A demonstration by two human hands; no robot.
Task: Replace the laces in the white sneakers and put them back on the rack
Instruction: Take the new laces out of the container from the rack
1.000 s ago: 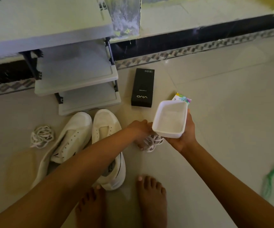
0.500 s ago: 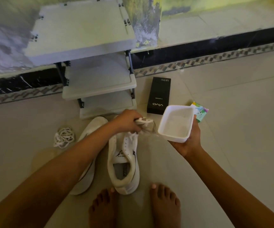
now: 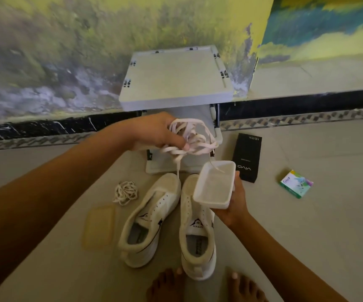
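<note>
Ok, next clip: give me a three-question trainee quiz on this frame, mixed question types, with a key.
1. True or false: the left hand grips a tangle of laces.
2. What does the right hand hold? A) a black box B) the white tub C) a green carton
3. Short answer: where do the two sneakers stand?
Key: 1 true; 2 B; 3 on the floor, in front of the rack.
</note>
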